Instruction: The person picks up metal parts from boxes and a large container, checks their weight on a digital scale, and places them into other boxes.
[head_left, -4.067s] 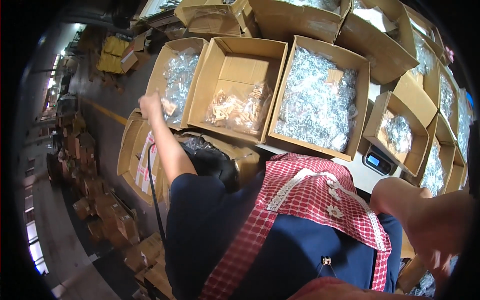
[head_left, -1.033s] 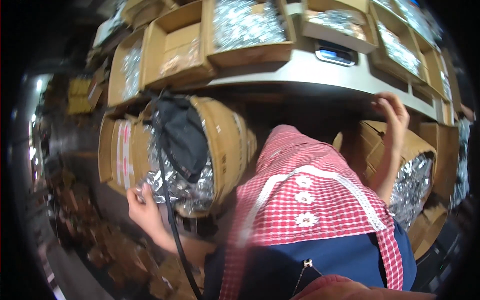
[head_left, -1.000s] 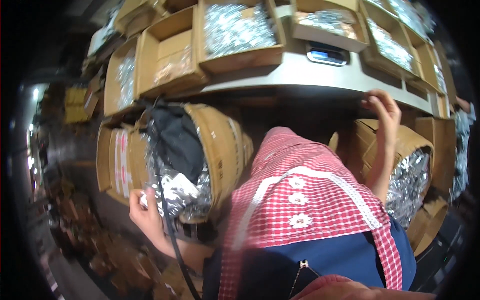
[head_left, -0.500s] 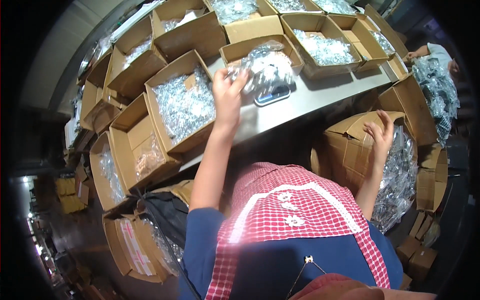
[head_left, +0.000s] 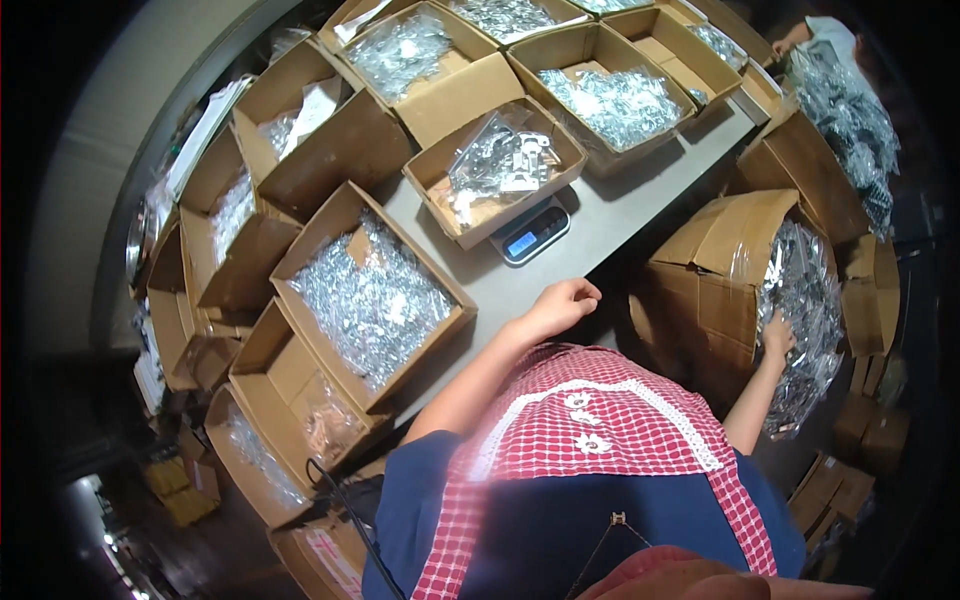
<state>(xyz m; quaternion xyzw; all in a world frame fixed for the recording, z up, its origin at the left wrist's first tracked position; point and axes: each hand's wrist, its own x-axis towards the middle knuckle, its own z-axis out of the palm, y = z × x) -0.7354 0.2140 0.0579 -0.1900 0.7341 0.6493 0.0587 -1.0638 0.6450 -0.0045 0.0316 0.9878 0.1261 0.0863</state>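
My left hand (head_left: 562, 307) hovers by the table's front edge, its fingers curled together with nothing visible in them. To the right, my right hand (head_left: 778, 336) reaches among clear plastic bags (head_left: 800, 375) of metal parts in a large carton (head_left: 700, 255); its fingers close on a bag, the tips partly hidden. A clear bag of silvery metal parts (head_left: 505, 158) lies in a small open cardboard box (head_left: 480, 225) on the table. A small digital scale (head_left: 535, 235) with a lit display sits at that box's front edge; whether the box rests on it is hard to tell.
Open boxes of small shiny packets, such as a long box (head_left: 365, 300) and a wide box (head_left: 605, 100), crowd the grey table (head_left: 500, 290). Beyond the carton at right, another person (head_left: 830, 40) stands by a heap of bagged parts (head_left: 845, 110). A black cable (head_left: 350, 515) hangs at lower left.
The bag of metal parts left my left hand and now lies in the small box. That hand came back toward me. My right hand went down into the large carton. The view turned slightly.
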